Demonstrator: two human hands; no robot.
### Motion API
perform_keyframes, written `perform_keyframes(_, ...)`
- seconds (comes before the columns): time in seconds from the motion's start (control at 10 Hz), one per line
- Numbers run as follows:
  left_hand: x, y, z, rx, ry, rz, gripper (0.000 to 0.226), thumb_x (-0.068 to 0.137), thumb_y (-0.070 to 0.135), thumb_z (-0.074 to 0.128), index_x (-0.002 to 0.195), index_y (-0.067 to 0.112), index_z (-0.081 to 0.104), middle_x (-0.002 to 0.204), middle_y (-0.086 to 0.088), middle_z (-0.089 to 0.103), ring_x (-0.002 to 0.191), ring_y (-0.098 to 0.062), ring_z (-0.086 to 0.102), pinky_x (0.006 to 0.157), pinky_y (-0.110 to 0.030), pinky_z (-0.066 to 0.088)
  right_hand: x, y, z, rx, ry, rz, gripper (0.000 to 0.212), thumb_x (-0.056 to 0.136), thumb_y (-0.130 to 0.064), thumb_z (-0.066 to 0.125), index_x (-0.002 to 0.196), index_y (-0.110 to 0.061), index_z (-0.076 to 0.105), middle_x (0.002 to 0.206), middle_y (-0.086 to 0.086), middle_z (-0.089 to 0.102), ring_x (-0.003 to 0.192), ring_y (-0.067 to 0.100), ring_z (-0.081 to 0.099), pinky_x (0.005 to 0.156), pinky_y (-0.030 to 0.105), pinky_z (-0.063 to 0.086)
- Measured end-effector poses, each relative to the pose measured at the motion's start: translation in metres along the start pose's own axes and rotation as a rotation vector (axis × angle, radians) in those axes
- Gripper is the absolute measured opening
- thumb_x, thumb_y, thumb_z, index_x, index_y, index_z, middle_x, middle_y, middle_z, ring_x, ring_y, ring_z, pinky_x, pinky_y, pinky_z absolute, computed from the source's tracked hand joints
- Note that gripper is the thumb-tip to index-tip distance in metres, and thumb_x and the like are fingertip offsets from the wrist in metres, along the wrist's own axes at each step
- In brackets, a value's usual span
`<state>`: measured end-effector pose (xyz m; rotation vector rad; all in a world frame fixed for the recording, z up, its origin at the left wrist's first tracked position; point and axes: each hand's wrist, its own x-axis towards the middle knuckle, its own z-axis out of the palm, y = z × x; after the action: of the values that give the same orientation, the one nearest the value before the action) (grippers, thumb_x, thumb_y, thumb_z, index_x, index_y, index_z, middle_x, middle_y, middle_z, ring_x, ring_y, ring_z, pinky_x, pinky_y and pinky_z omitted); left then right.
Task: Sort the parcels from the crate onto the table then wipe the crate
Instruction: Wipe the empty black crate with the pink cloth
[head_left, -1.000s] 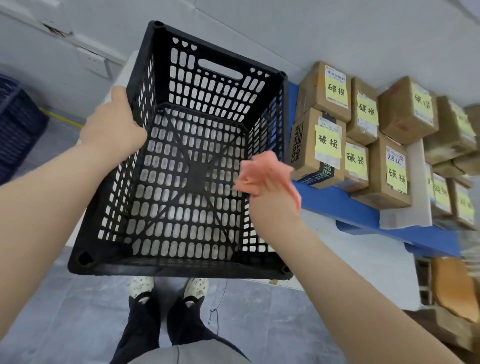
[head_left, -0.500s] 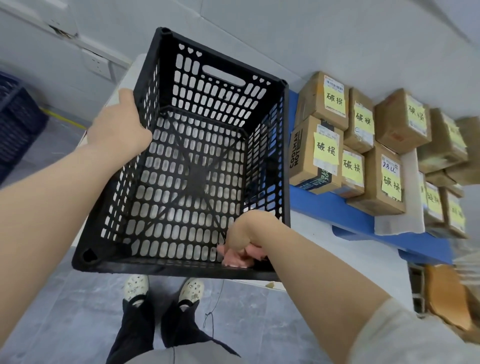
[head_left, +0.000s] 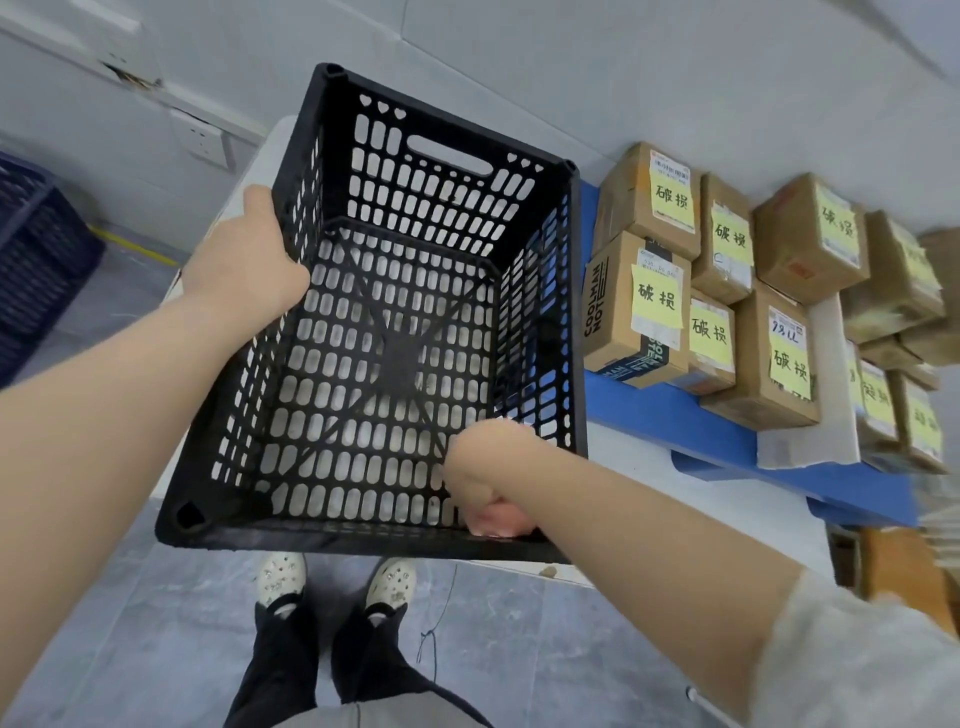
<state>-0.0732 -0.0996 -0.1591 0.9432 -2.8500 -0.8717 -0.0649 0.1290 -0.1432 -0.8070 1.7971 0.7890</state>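
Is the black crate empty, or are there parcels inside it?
Empty of parcels: the crate shows a bare slotted floor. Only the right hand, gripping a pink cloth, is inside at its near wall.

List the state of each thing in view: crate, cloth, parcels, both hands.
crate: no parcels inside, held at its left wall.
left hand: grips the crate's left wall.
right hand: reaches into the crate, grips the pink cloth.
pink cloth: bunched, at the crate's near right corner.
parcels: closed, on the table, yellow notes stuck on.
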Motion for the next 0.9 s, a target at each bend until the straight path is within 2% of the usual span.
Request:
perform_keyframes(0.1, -0.002, 0.002, -0.001, 0.007, 0.0, -0.01, 0.038, 0.084, 0.005, 0.049, 0.119, 0.005, 0.034, 0.086, -0.019, 0.047, 0.078, -0.036, 0.045, 0.066, -0.044, 0.038, -0.047, 0.014, -0.007, -0.215, 0.048, -0.047, 0.023, 0.086, -0.03, 0.059, 0.065, -0.022, 0.052, 0.065, -0.005, 0.05, 0.06, 0.014, 0.043, 0.079, 0.036, 0.044)
perform_keyframes(0.2, -0.003, 0.003, -0.001, 0.01, 0.0, -0.011, 0.037, 0.085, 0.006, 0.048, 0.119, 0.005, 0.034, 0.087, -0.02, 0.049, 0.078, -0.036, 0.046, 0.065, -0.044, 0.036, -0.075, 0.024, -0.005, -0.262, 0.089, -0.052, 0.036, 0.091, -0.032, 0.048, 0.058, -0.019, 0.049, 0.057, -0.008, 0.047, 0.056, 0.014, 0.044, 0.086, 0.038, 0.047)
perform_keyframes(0.3, -0.003, 0.002, -0.002, 0.008, -0.004, -0.013, 0.037, 0.085, 0.005, 0.048, 0.119, 0.006, 0.034, 0.088, -0.019, 0.049, 0.08, -0.037, 0.045, 0.067, -0.044, 0.036, -0.062, 0.025, 0.005, -0.26, 0.055, 0.002, 0.045, 0.091, -0.059, 0.035, 0.075, -0.027, 0.062, 0.064, -0.01, 0.057, 0.065, 0.014, 0.05, 0.079, 0.039, 0.046)
perform_keyframes(0.4, -0.003, 0.001, -0.001, 0.015, 0.004, -0.023, 0.038, 0.085, 0.005, 0.047, 0.119, 0.006, 0.034, 0.091, -0.02, 0.048, 0.085, -0.043, 0.05, 0.069, -0.045, 0.037, -0.04, 0.015, 0.008, -0.183, 0.016, 0.098, 0.031, 0.09, -0.056, 0.045, 0.096, -0.029, 0.06, 0.075, -0.005, 0.051, 0.08, 0.02, 0.047, 0.076, 0.036, 0.036)
perform_keyframes(0.5, -0.002, 0.0, 0.0, 0.014, -0.01, -0.02, 0.038, 0.085, 0.006, 0.047, 0.12, 0.007, 0.033, 0.093, -0.021, 0.048, 0.09, -0.047, 0.052, 0.07, -0.046, 0.038, -0.007, 0.009, 0.009, 0.101, 0.014, 0.017, 0.024, 0.09, -0.028, 0.06, 0.109, -0.015, 0.064, 0.083, 0.002, 0.059, 0.07, 0.02, 0.049, 0.065, 0.034, 0.044)
perform_keyframes(0.6, -0.002, -0.001, 0.0, 0.004, -0.018, -0.022, 0.037, 0.085, 0.007, 0.046, 0.119, 0.008, 0.033, 0.096, -0.021, 0.051, 0.084, -0.044, 0.053, 0.069, -0.046, 0.04, 0.007, 0.005, 0.009, -0.188, -0.048, -0.013, 0.034, 0.092, -0.027, 0.057, 0.124, -0.017, 0.057, 0.119, 0.002, 0.057, 0.102, 0.024, 0.056, 0.089, 0.041, 0.047)
perform_keyframes(0.7, -0.002, 0.0, 0.0, 0.003, -0.015, -0.024, 0.038, 0.085, 0.006, 0.047, 0.12, 0.007, 0.034, 0.095, -0.019, 0.046, 0.082, -0.039, 0.047, 0.069, -0.045, 0.038, 0.008, 0.012, 0.004, -0.056, 0.062, 0.006, 0.027, 0.085, -0.023, 0.063, 0.111, -0.016, 0.06, 0.099, 0.001, 0.059, 0.102, 0.026, 0.059, 0.084, 0.041, 0.051)
perform_keyframes(0.8, -0.002, 0.001, 0.0, 0.007, -0.009, -0.029, 0.038, 0.086, 0.006, 0.047, 0.121, 0.007, 0.034, 0.094, -0.018, 0.044, 0.082, -0.038, 0.044, 0.069, -0.045, 0.037, -0.01, 0.026, -0.015, 0.016, 0.127, 0.049, 0.014, 0.077, -0.017, 0.065, 0.09, -0.015, 0.06, 0.074, -0.002, 0.053, 0.077, 0.022, 0.059, 0.063, 0.035, 0.047)
perform_keyframes(0.9, 0.0, -0.001, 0.001, 0.013, -0.008, -0.018, 0.039, 0.085, 0.005, 0.048, 0.121, 0.007, 0.034, 0.099, -0.023, 0.05, 0.086, -0.043, 0.051, 0.069, -0.045, 0.039, -0.029, 0.051, -0.039, 0.072, 0.503, 0.062, 0.019, 0.079, -0.013, 0.06, 0.098, -0.014, 0.059, 0.079, 0.001, 0.062, 0.069, 0.02, 0.061, 0.069, 0.033, 0.053)
